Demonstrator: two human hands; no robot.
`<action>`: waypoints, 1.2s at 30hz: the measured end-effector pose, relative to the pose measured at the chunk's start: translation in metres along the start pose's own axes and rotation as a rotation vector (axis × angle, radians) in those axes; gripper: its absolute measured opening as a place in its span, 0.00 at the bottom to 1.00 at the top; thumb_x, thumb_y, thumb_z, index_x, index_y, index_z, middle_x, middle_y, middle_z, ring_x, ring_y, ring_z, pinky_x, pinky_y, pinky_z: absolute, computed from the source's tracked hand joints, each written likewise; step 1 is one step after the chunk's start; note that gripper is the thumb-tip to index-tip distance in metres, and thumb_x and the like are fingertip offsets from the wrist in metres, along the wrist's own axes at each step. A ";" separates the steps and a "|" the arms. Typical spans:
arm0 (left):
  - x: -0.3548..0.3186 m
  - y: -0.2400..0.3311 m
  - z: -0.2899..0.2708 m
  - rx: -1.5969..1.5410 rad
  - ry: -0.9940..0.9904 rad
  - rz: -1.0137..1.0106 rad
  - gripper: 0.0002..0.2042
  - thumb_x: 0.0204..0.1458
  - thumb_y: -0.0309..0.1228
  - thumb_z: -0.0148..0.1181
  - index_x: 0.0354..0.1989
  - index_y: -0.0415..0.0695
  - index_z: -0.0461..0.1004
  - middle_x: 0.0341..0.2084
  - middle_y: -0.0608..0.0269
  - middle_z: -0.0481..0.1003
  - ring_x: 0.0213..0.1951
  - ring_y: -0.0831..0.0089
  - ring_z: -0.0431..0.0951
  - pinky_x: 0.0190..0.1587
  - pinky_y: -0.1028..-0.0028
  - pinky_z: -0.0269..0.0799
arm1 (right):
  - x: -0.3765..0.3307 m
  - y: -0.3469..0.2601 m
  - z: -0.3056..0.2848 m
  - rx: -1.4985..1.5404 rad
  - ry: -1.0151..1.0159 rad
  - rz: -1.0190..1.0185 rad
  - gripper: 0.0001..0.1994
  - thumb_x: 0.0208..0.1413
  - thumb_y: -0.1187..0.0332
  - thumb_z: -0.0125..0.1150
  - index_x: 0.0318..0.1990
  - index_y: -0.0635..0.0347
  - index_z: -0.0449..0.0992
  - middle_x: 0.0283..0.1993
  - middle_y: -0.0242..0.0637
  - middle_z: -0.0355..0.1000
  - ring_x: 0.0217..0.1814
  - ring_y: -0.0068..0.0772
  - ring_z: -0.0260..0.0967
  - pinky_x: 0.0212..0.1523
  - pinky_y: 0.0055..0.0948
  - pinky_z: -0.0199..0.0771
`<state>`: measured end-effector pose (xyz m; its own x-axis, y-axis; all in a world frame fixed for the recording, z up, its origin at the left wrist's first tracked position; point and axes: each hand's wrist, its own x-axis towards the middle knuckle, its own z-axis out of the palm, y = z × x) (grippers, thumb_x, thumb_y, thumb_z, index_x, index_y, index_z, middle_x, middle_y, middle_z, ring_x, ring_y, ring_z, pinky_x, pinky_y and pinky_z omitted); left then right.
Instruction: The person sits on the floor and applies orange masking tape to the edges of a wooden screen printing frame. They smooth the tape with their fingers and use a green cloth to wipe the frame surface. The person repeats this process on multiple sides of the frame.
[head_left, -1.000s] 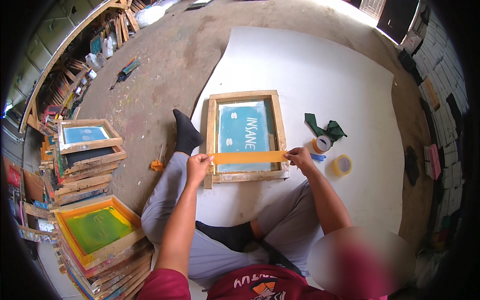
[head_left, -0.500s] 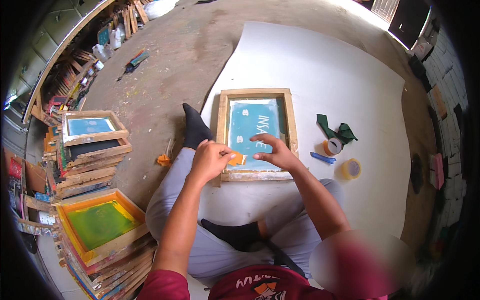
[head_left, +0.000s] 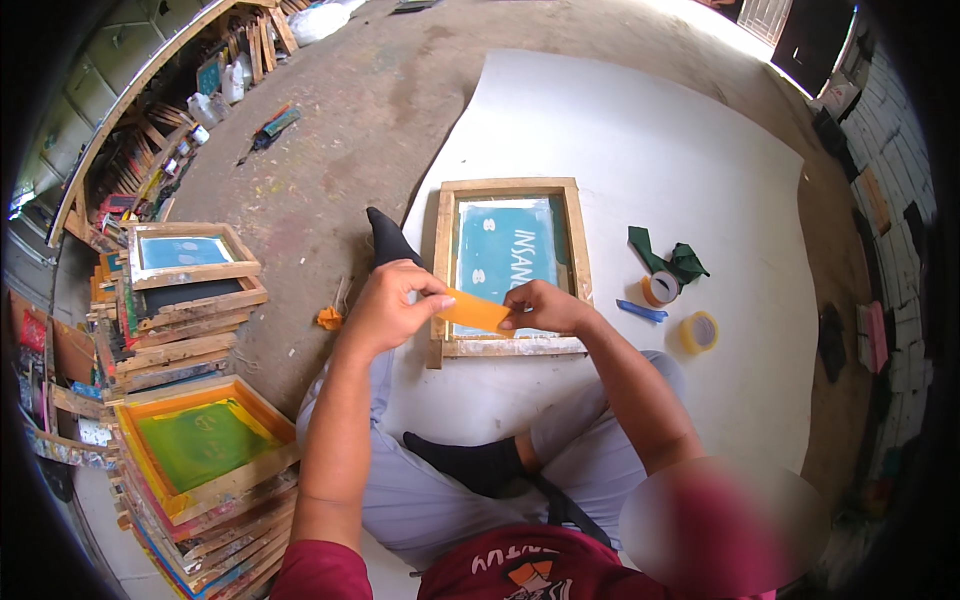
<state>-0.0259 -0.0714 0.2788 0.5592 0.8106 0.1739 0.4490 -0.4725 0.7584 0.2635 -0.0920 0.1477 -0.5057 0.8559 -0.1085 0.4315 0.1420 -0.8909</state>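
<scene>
Stretched between my hands is a strip of orange tape (head_left: pixel 474 311), held over the near end of a silk-screen frame (head_left: pixel 449 230). My left hand (head_left: pixel 392 303) pinches its left end between thumb and fingers. At the other end, the fingertips of my right hand (head_left: pixel 543 306) grip the strip. The frame is wooden with a teal mesh (head_left: pixel 490 250) bearing pale lettering and small shapes; the tape and my fingers hide its near part. It lies flat on a large white sheet between my bent legs.
Right of the frame lie an orange-sided tape roll (head_left: pixel 659 289), a yellowish tape roll (head_left: pixel 699 332), a blue strip (head_left: pixel 641 311) and crumpled dark green tape (head_left: pixel 685 263). Screen frames (head_left: pixel 205 465) are stacked at my left. A crumpled orange scrap (head_left: pixel 328 318) sits on the floor beside my leg.
The orange tape, earlier folded or bunched at my left hand, is now drawn out flat. My right hand has closed from open fingers onto its right end.
</scene>
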 end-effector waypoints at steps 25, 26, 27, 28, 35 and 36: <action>-0.022 -0.179 0.109 -0.214 0.303 -0.450 0.13 0.56 0.32 0.74 0.37 0.32 0.85 0.28 0.57 0.85 0.30 0.77 0.82 0.36 0.75 0.76 | -0.084 0.133 -0.001 0.508 0.763 0.520 0.12 0.58 0.66 0.76 0.37 0.67 0.83 0.30 0.33 0.79 0.29 0.21 0.71 0.32 0.25 0.72; -0.024 -0.191 0.121 -0.150 0.281 -0.486 0.13 0.56 0.33 0.74 0.38 0.32 0.85 0.29 0.56 0.86 0.30 0.77 0.82 0.36 0.75 0.76 | -0.086 0.140 0.002 0.424 0.765 0.557 0.12 0.58 0.66 0.76 0.36 0.67 0.83 0.29 0.33 0.78 0.27 0.21 0.69 0.30 0.26 0.69; -0.025 -0.194 0.133 -0.129 0.261 -0.514 0.14 0.56 0.34 0.74 0.37 0.32 0.85 0.29 0.56 0.86 0.30 0.77 0.82 0.36 0.74 0.76 | -0.090 0.148 0.004 0.338 0.770 0.596 0.12 0.57 0.66 0.76 0.34 0.67 0.83 0.28 0.32 0.77 0.26 0.21 0.67 0.28 0.26 0.66; -0.028 -0.198 0.142 -0.105 0.246 -0.543 0.14 0.56 0.35 0.74 0.37 0.32 0.85 0.29 0.56 0.86 0.30 0.77 0.82 0.36 0.74 0.76 | -0.090 0.152 0.005 0.303 0.765 0.610 0.12 0.57 0.66 0.76 0.35 0.69 0.83 0.29 0.35 0.78 0.26 0.24 0.68 0.28 0.28 0.67; -0.044 -0.240 0.181 -0.452 0.297 -0.578 0.11 0.58 0.31 0.72 0.36 0.32 0.84 0.27 0.65 0.83 0.28 0.83 0.76 0.33 0.76 0.71 | -0.086 0.156 0.009 0.328 0.727 0.727 0.14 0.54 0.67 0.76 0.37 0.73 0.84 0.29 0.40 0.78 0.26 0.30 0.71 0.27 0.33 0.69; -0.044 -0.239 0.182 -0.486 0.303 -0.570 0.11 0.58 0.30 0.72 0.36 0.32 0.84 0.27 0.65 0.83 0.28 0.83 0.75 0.33 0.76 0.71 | -0.087 0.158 0.012 0.318 0.725 0.742 0.14 0.54 0.67 0.76 0.38 0.73 0.84 0.29 0.41 0.78 0.26 0.30 0.71 0.27 0.34 0.69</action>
<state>-0.0305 -0.0574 -0.0243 0.0909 0.9731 -0.2119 0.2161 0.1885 0.9580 0.3668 -0.1495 0.0114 0.4080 0.7802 -0.4742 0.1813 -0.5783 -0.7954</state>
